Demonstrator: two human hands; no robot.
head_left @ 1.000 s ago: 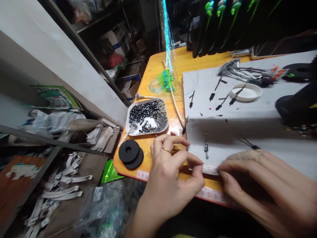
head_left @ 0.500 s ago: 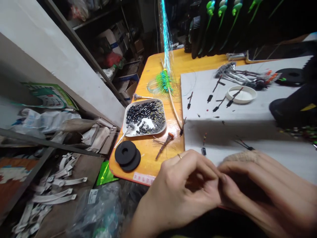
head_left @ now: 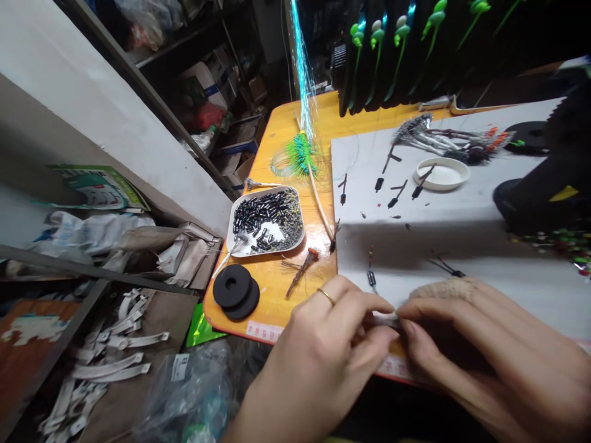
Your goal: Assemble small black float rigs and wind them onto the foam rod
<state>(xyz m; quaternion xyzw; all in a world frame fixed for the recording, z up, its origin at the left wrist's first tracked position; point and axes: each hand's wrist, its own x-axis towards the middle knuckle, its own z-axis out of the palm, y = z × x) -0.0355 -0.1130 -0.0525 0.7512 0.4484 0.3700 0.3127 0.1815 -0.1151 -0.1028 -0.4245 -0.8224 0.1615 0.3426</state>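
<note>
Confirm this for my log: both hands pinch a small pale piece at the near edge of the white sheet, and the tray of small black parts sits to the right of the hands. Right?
Not quite. The head view shows the tray of small black parts up and to the left of the hands, on the orange table. The rest holds: left hand and right hand pinch the small pale piece at the white sheet edge.

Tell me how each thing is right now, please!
left hand: fingers pinched on the small pale piece.
right hand: pinching the same piece from the other side.
white tray: nearly full of black tubes.
black foam discs: two, overlapping.
white dish: one black-tipped stick lying across it.
</note>
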